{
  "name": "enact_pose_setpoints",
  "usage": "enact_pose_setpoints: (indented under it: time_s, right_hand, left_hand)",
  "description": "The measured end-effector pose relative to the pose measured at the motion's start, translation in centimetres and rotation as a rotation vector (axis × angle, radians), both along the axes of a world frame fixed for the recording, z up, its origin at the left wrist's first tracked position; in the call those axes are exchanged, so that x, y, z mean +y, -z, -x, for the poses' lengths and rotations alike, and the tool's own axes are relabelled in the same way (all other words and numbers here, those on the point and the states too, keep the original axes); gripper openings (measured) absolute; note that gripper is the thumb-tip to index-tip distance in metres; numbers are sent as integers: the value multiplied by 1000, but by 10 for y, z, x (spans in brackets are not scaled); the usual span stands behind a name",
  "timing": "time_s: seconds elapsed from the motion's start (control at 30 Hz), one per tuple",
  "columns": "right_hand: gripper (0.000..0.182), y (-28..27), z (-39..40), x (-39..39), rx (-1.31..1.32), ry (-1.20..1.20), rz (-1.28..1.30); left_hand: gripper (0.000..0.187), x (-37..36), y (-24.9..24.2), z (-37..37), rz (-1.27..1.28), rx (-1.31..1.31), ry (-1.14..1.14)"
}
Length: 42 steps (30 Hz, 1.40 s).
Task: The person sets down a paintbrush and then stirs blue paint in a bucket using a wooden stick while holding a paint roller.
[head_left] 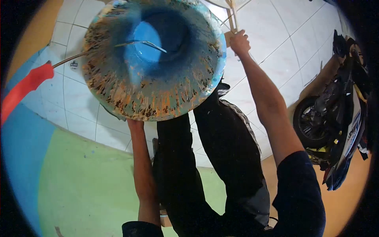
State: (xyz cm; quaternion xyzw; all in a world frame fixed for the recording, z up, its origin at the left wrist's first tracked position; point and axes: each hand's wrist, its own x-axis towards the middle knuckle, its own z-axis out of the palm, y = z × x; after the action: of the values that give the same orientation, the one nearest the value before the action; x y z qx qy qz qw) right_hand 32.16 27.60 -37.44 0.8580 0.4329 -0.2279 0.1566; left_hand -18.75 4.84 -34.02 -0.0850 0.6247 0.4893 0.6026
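A large round bucket (154,98), its inner wall crusted with dried orange, green and dark paint, opens toward me above my legs; its bottom shows blue. My left forearm reaches to the near rim, but the bucket hides my left hand, so its grip cannot be made out. Past the bucket's far right side, my right hand (239,42) is closed around a pale wooden stick (235,17). A thin wire rod (71,59) crosses the bucket's left rim, joined to a long red piece (29,87) that runs out of view.
White tiles (272,43) cover the floor. A motorcycle (327,114) stands at the right. A green and blue painted surface (87,177) spreads at the lower left. Part of a round pale object (221,3) shows at the top edge.
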Motion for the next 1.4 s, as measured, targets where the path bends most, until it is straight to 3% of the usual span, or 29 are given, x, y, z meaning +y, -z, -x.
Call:
enact_pose_setpoints:
  time_s: [0.1, 0.13, 0.2, 0.27, 0.33, 0.37, 0.43, 0.57, 0.6, 0.63, 0.7, 0.83, 0.9, 0.97, 1.0, 1.03, 1.1, 1.13, 1.27, 1.33, 1.4]
  right_hand:
    - [42, 10, -13, 11, 100, 35, -107]
    - [31, -3, -17, 7, 176, -21, -197]
    - [26, -35, -29, -10, 263, -112, -304]
    - [28, -109, -42, -45, 414, -179, -474]
    - [41, -194, -62, -99, 461, -61, -469]
    - [43, -258, -66, -115, 424, 102, -245]
    - [48, -351, -96, -176, 482, 68, -265]
    - [47, -525, -102, -214, 424, -409, 18]
    - [48, -547, -95, -206, 309, -709, 83]
    - [54, -560, -80, -190, 345, -483, 184]
    - [63, -567, -26, -153, 357, -299, 226]
    - [72, -524, 58, -65, 356, -408, 168]
    - [72, -508, 88, -38, 286, -480, 252]
    - [70, -488, 119, -15, 166, -594, 302]
    - [69, -477, 132, -5, 116, -679, 292]
    - [69, -469, 144, 9, 112, -677, 294]
    - [67, -455, 162, 33, 44, -794, 206]
    - [67, -449, 166, 41, 44, -795, 205]
    - [66, -422, 167, 63, 66, -861, 198]
    - [54, -411, 170, 68, 85, -904, 207]
    - [52, -409, 170, 66, 127, -903, 203]
  left_hand:
    - [47, 11, 22, -8, 2, -29, -29]
    - [47, 7, 32, -4, 10, -37, -33]
    - [48, 15, 39, -11, 13, -53, -53]
    - [48, 26, 38, -20, 22, -57, -84]
    - [49, 31, 46, -24, 21, -70, -110]
    - [49, 39, 42, -30, 18, -74, -120]
    - [50, 45, 45, -36, 16, -88, -140]
    - [51, 53, 46, -45, 14, -113, -135]
    - [51, 55, 46, -45, 13, -117, -141]
    - [51, 55, 44, -46, 13, -121, -142]
    - [52, 50, 39, -46, 23, -125, -133]
    - [54, 56, -15, -47, 62, -81, -74]
    - [54, 72, -79, -50, 121, 25, -4]
    - [53, 133, -168, -64, 143, 217, 106]
    - [51, 160, -206, -71, 168, 423, 213]
    - [51, 172, -214, -73, 167, 419, 216]
    - [49, 191, -219, -76, -169, 587, 403]
    - [45, 203, -226, -83, -179, 748, 515]
    - [42, 213, -208, -99, -173, 949, 406]
    - [42, 216, -203, -103, -167, 1038, 400]
    - [43, 213, -200, -102, -158, 1098, 398]
